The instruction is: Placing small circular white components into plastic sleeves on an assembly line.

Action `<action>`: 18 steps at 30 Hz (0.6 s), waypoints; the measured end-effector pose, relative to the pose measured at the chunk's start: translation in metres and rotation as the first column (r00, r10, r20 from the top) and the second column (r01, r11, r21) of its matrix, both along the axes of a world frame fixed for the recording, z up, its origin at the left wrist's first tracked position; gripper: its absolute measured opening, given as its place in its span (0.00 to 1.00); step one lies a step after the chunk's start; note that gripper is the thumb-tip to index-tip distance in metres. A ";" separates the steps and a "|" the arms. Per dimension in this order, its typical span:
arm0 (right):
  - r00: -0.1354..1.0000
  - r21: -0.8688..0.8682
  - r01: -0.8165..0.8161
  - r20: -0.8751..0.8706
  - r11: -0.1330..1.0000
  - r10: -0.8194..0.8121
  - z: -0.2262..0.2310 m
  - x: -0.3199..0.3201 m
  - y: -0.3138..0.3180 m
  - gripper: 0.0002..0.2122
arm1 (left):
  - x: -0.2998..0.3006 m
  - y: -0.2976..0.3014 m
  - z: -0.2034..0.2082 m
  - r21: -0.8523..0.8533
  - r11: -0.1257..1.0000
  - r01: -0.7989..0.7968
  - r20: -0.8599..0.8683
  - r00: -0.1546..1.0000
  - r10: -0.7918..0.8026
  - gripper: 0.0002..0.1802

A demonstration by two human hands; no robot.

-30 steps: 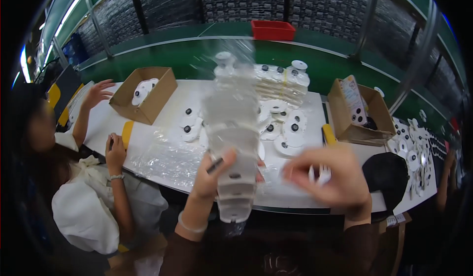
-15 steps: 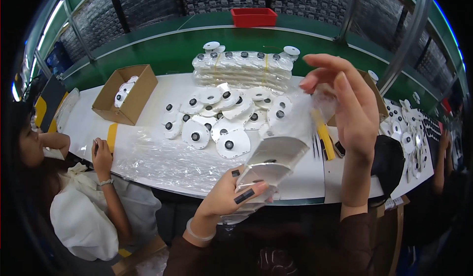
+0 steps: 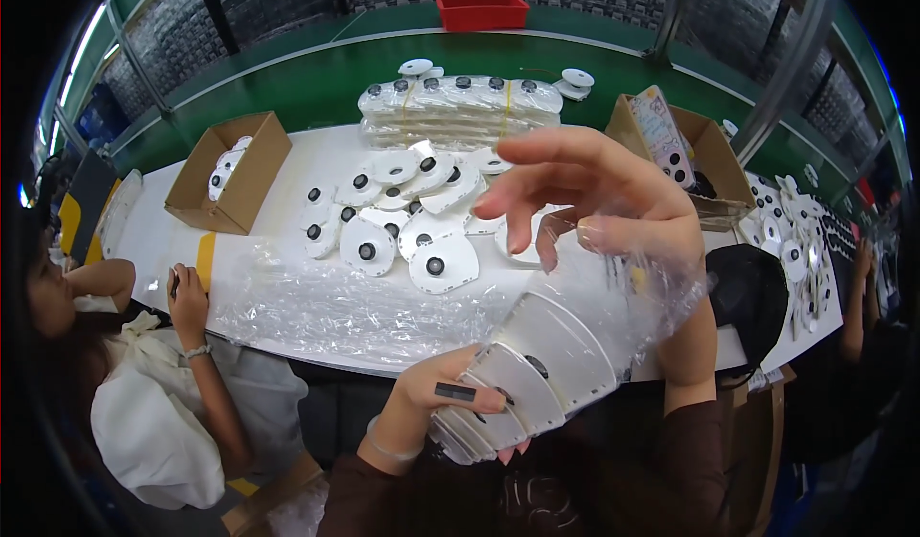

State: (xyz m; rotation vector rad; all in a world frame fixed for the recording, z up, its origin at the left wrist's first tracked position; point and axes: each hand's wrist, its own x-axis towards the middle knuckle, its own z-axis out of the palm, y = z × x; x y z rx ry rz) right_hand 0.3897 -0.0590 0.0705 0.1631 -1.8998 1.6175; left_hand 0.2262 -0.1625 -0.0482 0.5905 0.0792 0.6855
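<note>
My left hand [image 3: 436, 384] grips a fanned row of white, curved plastic pieces [image 3: 556, 345] at its lower end, thumb on top. Dark tape wraps the thumb. Clear plastic film [image 3: 632, 293] runs from the row's upper end over my right palm and wrist. My right hand [image 3: 613, 192] is raised above it, fingers curved and apart; the film lies against the hand rather than pinched between fingertips. Beyond, on the white table, lies a loose pile of similar white pieces with black round knobs [image 3: 444, 267]. Clear plastic bags [image 3: 316, 297] spread along the near edge.
Bundled, wrapped white pieces [image 3: 460, 115] stand behind the pile. Cardboard boxes stand left [image 3: 230, 173] and right [image 3: 719, 206]. A black bag-like item [image 3: 752, 297] is by my right forearm; more pieces [image 3: 791, 250] lie beyond. A red bin [image 3: 482, 12] sits at the back. A co-worker [image 3: 163, 384] sits left.
My right hand has moved left and nearer, over the film. The held row has tilted, with more of its white pieces showing. The view has shifted slightly.
</note>
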 end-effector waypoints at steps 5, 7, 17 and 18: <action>0.977 -0.063 0.164 -0.129 0.985 -0.171 -0.006 -0.012 -0.016 0.10 | -0.002 0.002 -0.012 0.088 0.995 -0.053 -0.067 0.996 0.059 0.28; 0.980 -0.022 0.130 -0.150 0.991 -0.131 -0.008 -0.011 -0.012 0.07 | -0.001 0.003 -0.016 0.126 0.990 -0.064 -0.091 0.993 0.075 0.28; 0.991 0.050 0.044 -0.129 0.998 -0.037 -0.007 0.003 -0.007 0.03 | 0.008 0.016 -0.023 0.344 0.934 -0.097 -0.200 0.964 0.174 0.27; 0.991 0.052 0.027 -0.131 0.998 -0.020 -0.003 -0.002 -0.012 0.03 | 0.004 0.014 -0.021 0.365 0.924 -0.114 -0.212 0.956 0.202 0.27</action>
